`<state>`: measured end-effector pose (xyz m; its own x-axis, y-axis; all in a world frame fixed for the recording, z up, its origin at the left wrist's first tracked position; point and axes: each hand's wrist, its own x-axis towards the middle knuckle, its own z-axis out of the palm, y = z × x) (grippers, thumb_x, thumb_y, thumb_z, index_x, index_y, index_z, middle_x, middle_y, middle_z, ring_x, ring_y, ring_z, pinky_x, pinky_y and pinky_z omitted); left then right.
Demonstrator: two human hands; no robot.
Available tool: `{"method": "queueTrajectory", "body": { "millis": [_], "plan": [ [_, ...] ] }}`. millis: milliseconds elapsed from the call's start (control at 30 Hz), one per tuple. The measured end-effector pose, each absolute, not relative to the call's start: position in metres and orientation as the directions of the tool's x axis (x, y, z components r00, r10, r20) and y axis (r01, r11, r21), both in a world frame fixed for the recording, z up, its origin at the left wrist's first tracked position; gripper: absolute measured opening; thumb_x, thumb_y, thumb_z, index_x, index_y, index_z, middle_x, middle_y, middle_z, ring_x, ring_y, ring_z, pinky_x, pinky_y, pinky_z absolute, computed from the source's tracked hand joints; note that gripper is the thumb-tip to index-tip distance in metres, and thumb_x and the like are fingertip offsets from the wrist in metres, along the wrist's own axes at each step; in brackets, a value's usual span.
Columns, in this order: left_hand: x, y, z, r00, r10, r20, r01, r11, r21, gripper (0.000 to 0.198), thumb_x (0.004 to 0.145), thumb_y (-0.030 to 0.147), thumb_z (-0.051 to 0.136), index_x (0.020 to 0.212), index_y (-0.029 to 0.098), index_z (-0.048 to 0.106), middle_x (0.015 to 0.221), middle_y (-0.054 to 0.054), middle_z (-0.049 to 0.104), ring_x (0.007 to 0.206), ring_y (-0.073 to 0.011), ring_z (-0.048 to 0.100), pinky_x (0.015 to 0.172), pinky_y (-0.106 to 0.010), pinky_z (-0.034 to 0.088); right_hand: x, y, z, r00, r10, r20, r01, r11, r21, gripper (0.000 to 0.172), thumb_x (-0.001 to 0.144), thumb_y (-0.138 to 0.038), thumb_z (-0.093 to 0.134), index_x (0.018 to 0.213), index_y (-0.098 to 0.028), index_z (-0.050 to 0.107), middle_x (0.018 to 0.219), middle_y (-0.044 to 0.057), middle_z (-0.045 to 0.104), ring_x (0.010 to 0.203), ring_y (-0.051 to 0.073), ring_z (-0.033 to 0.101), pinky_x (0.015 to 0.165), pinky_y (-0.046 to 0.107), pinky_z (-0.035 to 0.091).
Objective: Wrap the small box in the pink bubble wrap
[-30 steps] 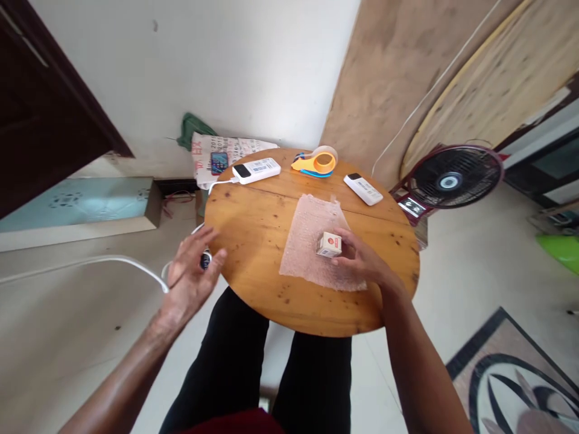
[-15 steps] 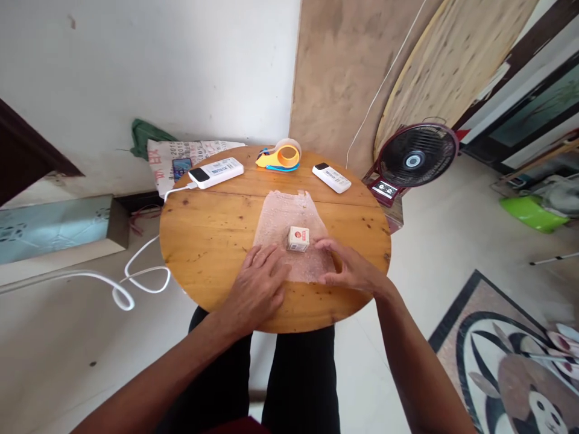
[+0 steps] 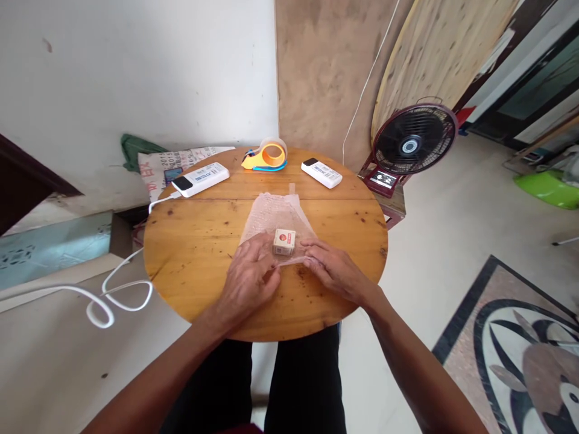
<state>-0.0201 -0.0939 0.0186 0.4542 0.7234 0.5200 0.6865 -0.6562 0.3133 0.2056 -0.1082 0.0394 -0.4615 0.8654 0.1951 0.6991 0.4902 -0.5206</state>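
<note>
A small cream box (image 3: 284, 242) with red print sits on a sheet of translucent pinkish bubble wrap (image 3: 275, 211) on the round wooden table. The sheet's near edge is lifted in front of the box. At the near left corner, my left hand (image 3: 251, 274) is closed on the wrap, its fingertips partly hidden. My right hand (image 3: 332, 268) pinches the near right edge, with its fingers just right of the box. A short clear strip (image 3: 292, 188) sticks out from the sheet's far edge.
Along the table's far side are a white power bank (image 3: 201, 179) with a white cable (image 3: 131, 308), an orange and blue tape dispenser (image 3: 266, 158) and another white power bank (image 3: 322, 173). Beyond the table's right edge stands a fan (image 3: 414, 141).
Both hands have closed on the near edge of the bubble wrap and lifted it toward the box. My right hand has turned from spread fingers to a pinch. The view has shifted slightly.
</note>
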Motion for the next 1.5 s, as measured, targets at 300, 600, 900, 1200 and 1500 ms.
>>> {"method": "queueTrajectory", "body": {
  "millis": [300,600,900,1200,1500],
  "plan": [
    [-0.024,-0.071,0.032,0.525,0.739,0.422,0.535,-0.672,0.512,0.007,0.077,0.018,0.055,0.073,0.018,0.061,0.121,-0.010,0.065,0.115,-0.0245,0.059,0.099,-0.041,0.048,0.208,-0.105,0.043,-0.452,0.873,0.183,0.637,0.459,-0.619,0.019,0.096,-0.027,0.042,0.093,-0.023,0.060,0.129,0.006,0.061,0.116,0.022,0.058,0.097,0.040,0.047],
    [-0.022,-0.053,0.041,0.581,0.761,0.289,0.470,-0.603,0.645,0.011,0.078,0.022,0.056,0.080,0.017,0.065,0.133,-0.012,0.055,0.121,-0.0278,0.053,0.099,-0.043,0.047,0.210,-0.097,0.043,-0.452,0.871,0.192,0.550,0.441,-0.709,0.019,0.095,-0.029,0.045,0.099,-0.023,0.063,0.133,0.006,0.057,0.121,0.022,0.054,0.100,0.037,0.044],
    [-0.019,-0.053,0.036,0.514,0.827,0.227,0.390,-0.461,0.797,0.015,0.085,0.024,0.053,0.076,0.018,0.063,0.106,-0.005,0.067,0.095,-0.0183,0.063,0.083,-0.030,0.049,0.207,-0.099,0.042,-0.331,0.936,0.123,0.502,0.285,-0.817,0.029,0.095,-0.034,0.044,0.115,-0.024,0.063,0.114,0.004,0.066,0.102,0.021,0.061,0.089,0.032,0.045],
    [-0.014,-0.057,0.025,0.424,0.857,0.293,0.337,-0.449,0.827,0.017,0.082,0.025,0.058,0.067,0.017,0.058,0.097,-0.005,0.067,0.086,-0.0157,0.063,0.074,-0.026,0.048,0.200,-0.098,0.036,-0.164,0.983,0.080,0.558,0.160,-0.814,0.026,0.090,-0.034,0.050,0.070,-0.018,0.054,0.065,-0.003,0.049,0.060,0.011,0.043,0.056,0.024,0.032],
    [-0.017,-0.057,0.030,0.452,0.873,0.186,0.354,-0.367,0.860,0.017,0.084,0.027,0.057,0.071,0.018,0.061,0.098,-0.004,0.067,0.086,-0.0156,0.064,0.076,-0.026,0.049,0.200,-0.103,0.043,-0.196,0.981,-0.006,0.493,0.094,-0.865,0.018,0.084,-0.035,0.060,0.084,-0.017,0.064,0.077,-0.001,0.062,0.070,0.014,0.056,0.064,0.025,0.040]
  ]
}}
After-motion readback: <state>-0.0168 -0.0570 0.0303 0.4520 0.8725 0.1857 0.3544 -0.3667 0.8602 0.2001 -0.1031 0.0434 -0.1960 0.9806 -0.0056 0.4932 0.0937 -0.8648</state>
